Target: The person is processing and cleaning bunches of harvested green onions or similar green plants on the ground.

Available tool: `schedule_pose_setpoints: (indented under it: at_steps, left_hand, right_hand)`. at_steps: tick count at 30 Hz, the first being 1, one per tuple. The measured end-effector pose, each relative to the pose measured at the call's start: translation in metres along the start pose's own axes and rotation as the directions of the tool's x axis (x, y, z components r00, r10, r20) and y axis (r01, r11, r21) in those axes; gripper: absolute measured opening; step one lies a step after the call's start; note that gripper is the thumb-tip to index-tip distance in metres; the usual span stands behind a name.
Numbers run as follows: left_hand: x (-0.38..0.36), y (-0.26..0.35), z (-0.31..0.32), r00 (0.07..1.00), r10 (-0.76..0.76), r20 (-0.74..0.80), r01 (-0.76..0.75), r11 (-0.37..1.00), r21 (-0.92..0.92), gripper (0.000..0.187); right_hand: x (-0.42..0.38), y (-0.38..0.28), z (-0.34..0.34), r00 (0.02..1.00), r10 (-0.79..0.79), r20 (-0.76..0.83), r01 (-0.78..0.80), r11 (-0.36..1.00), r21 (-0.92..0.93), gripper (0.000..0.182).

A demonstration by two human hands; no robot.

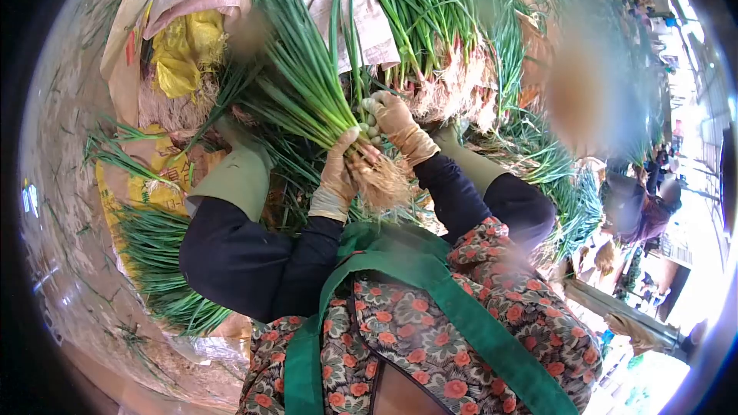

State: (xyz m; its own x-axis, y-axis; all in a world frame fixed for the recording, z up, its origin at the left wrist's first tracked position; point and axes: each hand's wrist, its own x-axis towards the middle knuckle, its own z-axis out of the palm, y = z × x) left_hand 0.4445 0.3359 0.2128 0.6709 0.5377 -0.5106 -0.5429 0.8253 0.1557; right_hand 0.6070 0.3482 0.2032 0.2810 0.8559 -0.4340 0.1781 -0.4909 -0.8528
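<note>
left hand [335, 178]: closed round spring onions [311, 81] (roots [382, 186] toward wearer) | right hand [401, 129]: fingers curled, hold unclear

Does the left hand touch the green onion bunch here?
Touching. The head view shows the left hand gripping the green onion bunch by its lower stalks, just above the pale roots.

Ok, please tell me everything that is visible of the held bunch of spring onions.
The bunch of spring onions has long, slender green leaves, paler stems and tangled, straw-coloured fibrous roots. It is held at a slant, leaves pointing up and left in the view, roots lower right. The gloved left hand grips it near the roots; the gloved right hand is beside the stems, its contact unclear.
</note>
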Motion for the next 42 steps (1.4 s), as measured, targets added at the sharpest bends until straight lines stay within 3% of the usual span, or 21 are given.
schedule_pose_setpoints:
  at_steps: [3,5,6,11,12,14,18,19,20,22,24,25,26,30,32,35,38,39,40,41,42]
  left_hand:
    - [0.0,-0.003,0.013,0.972,0.091,0.217,-0.02,0.952,-0.306,0.032]
    - [0.001,0.002,0.016,0.914,0.143,0.379,0.003,0.934,-0.359,0.033]
    - [0.0,0.001,0.015,0.917,0.165,0.363,-0.024,0.932,-0.362,0.035]
    - [-0.008,0.005,0.024,0.97,0.043,0.24,0.061,0.911,-0.408,0.042]
    - [-0.008,0.005,0.022,0.975,0.034,0.219,0.049,0.931,-0.362,0.042]
    - [-0.006,0.006,0.017,0.984,0.028,0.175,0.021,0.963,-0.27,0.042]
    - [0.003,0.003,0.017,0.999,0.036,0.032,-0.034,0.996,-0.079,0.043]
    - [0.006,0.003,0.009,0.999,0.004,0.033,-0.003,0.999,-0.054,0.043]
    - [0.008,0.003,0.005,0.999,-0.027,0.033,0.028,0.999,-0.028,0.044]
    - [0.01,-0.005,0.012,0.999,0.031,0.008,-0.03,0.997,-0.077,0.045]
    - [0.001,0.0,0.022,0.999,0.033,-0.011,-0.033,0.999,-0.04,0.041]
    - [0.001,0.0,0.018,0.999,0.043,-0.001,-0.043,0.999,-0.016,0.04]
    - [0.002,0.0,0.015,0.999,0.049,0.01,-0.049,0.999,0.009,0.038]
    - [0.01,-0.005,-0.001,0.999,0.014,0.049,-0.02,0.994,0.111,0.034]
    - [0.01,-0.008,-0.009,1.0,-0.014,0.014,0.012,0.991,0.136,0.035]
    - [0.004,-0.005,-0.003,0.996,0.01,0.092,-0.006,0.999,-0.038,0.037]
    - [-0.003,-0.014,0.012,0.992,0.096,0.082,-0.078,0.976,-0.202,0.039]
    - [0.012,-0.019,-0.032,0.943,0.049,0.33,-0.005,0.991,-0.133,0.035]
    - [0.006,-0.019,-0.021,0.93,0.044,0.365,0.052,0.967,-0.248,0.035]
    - [-0.004,-0.016,-0.001,0.915,0.046,0.402,0.109,0.928,-0.355,0.037]
    - [-0.013,-0.012,0.012,0.899,0.056,0.435,0.167,0.874,-0.456,0.041]
  right_hand:
    - [0.009,0.056,-0.007,0.995,0.095,0.011,-0.096,0.988,0.117,0.023]
    - [0.01,0.08,-0.026,0.956,-0.093,0.278,0.234,0.814,-0.531,0.025]
    - [0.006,0.091,-0.031,0.938,-0.104,0.332,0.254,0.855,-0.453,0.027]
    - [0.045,0.033,-0.087,0.911,-0.168,-0.377,-0.001,0.913,-0.408,0.031]
    - [0.08,0.089,-0.102,0.839,-0.392,-0.377,0.149,0.833,-0.533,0.027]
    - [0.056,0.049,-0.099,0.976,-0.09,-0.2,-0.076,0.718,-0.692,0.025]
    - [-0.025,-0.007,-0.05,0.947,-0.304,-0.099,0.156,0.71,-0.687,0.021]
    - [-0.053,-0.034,-0.039,0.992,-0.129,0.0,0.08,0.617,-0.783,0.021]
    - [-0.065,-0.024,-0.038,0.94,-0.25,0.232,0.337,0.583,-0.739,0.022]
    - [-0.088,-0.038,-0.04,0.897,0.11,0.427,0.289,0.585,-0.758,0.023]
    - [-0.073,-0.015,-0.063,0.766,0.175,0.618,0.403,0.619,-0.674,0.03]
    - [-0.065,0.005,-0.071,0.777,0.036,0.628,0.264,0.888,-0.377,0.037]
    - [-0.057,0.013,-0.064,0.823,-0.146,0.549,0.231,0.969,-0.09,0.038]
    - [-0.03,-0.022,-0.021,0.937,0.011,0.349,-0.123,0.946,0.3,0.029]
    - [-0.013,-0.025,-0.003,0.967,0.15,0.204,-0.242,0.78,0.577,0.028]
    - [0.007,-0.014,0.001,0.931,0.211,0.299,-0.342,0.208,0.917,0.025]
    - [0.003,-0.01,-0.003,0.897,0.157,0.414,-0.442,0.355,0.823,0.028]
    - [0.005,-0.012,-0.004,0.895,0.26,0.362,-0.444,0.442,0.779,0.026]
    - [0.008,-0.012,-0.011,0.901,0.204,0.384,-0.429,0.557,0.712,0.021]
    - [0.014,0.006,-0.022,0.974,-0.111,0.196,0.018,0.905,0.426,0.018]
    - [0.018,0.027,-0.034,0.934,-0.241,0.263,0.251,0.968,-0.002,0.018]
